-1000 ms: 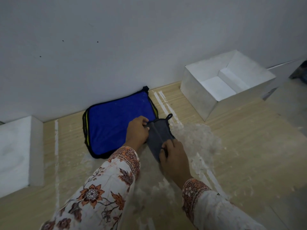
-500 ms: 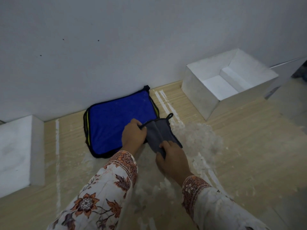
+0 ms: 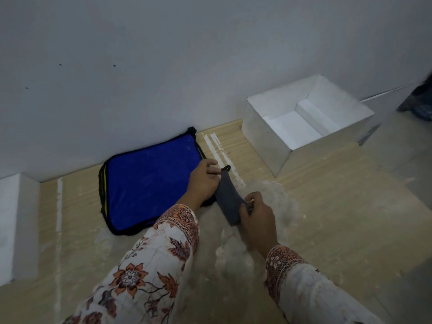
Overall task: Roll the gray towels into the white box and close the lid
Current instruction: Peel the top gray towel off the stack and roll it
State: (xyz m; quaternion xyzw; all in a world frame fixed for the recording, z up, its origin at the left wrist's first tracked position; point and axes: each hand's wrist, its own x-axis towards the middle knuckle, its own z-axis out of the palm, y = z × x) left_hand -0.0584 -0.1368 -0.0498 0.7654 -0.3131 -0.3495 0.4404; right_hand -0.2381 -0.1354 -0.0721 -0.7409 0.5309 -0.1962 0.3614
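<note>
At the centre of the frame, the left hand (image 3: 203,181) pinches the upper end of a narrow, rolled gray cloth towel (image 3: 228,197), while the right hand (image 3: 258,218) grips its lower end. The towel lies on a pale wooden counter (image 3: 327,206), beside a flat blue cloth with black edging (image 3: 149,181). At upper right stands an open white cardboard box (image 3: 268,139), well apart from the towel.

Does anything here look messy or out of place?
Yes. The wooden floor has whitish, powdery smears and streaks, thickest right under the gray towel that both hands are rolling. A blue towel lies flat by the wall instead of in the open white box.
</note>
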